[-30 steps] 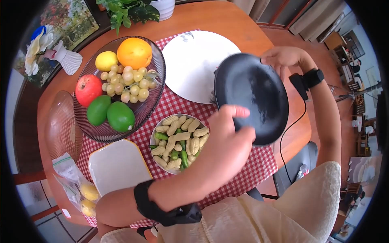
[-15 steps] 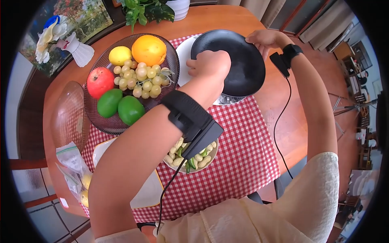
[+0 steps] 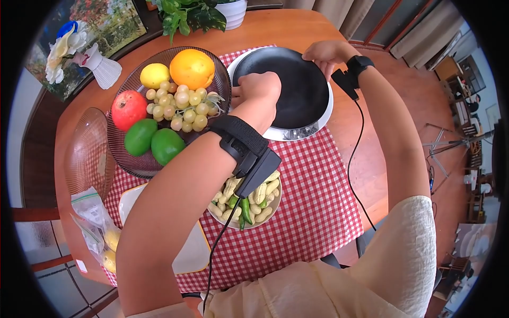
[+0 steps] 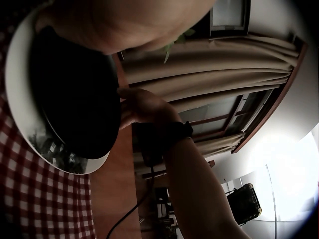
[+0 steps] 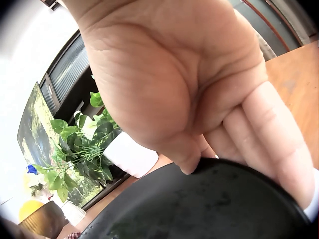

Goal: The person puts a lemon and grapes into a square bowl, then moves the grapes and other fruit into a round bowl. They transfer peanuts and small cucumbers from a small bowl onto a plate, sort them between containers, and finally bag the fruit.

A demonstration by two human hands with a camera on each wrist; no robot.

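Note:
A black plate (image 3: 297,90) lies over the white plate (image 3: 324,117), whose rim shows around it in the head view. My left hand (image 3: 260,95) is at the black plate's left edge, its fingertips partly hidden behind the hand. At the upper right edge, my right hand (image 3: 324,54) pinches the rim; the right wrist view has the thumb of that hand (image 5: 199,99) on top of the black plate (image 5: 199,204) and the fingers along and below its rim. The left wrist view has both hands at opposite sides of the dark plate (image 4: 75,94).
Left of the plates stands a ribbed glass platter (image 3: 117,153) with fruit and grapes. A bowl of peanuts and green peppers (image 3: 246,204) and a square white plate (image 3: 193,254) are nearer the body. Bagged yellow items (image 3: 108,249) lie at left, a potted plant (image 3: 231,13) behind.
The black plate has moved left and lower onto the white plate. My left hand has moved from in front of it to its left edge, while my right hand has travelled left holding the rim.

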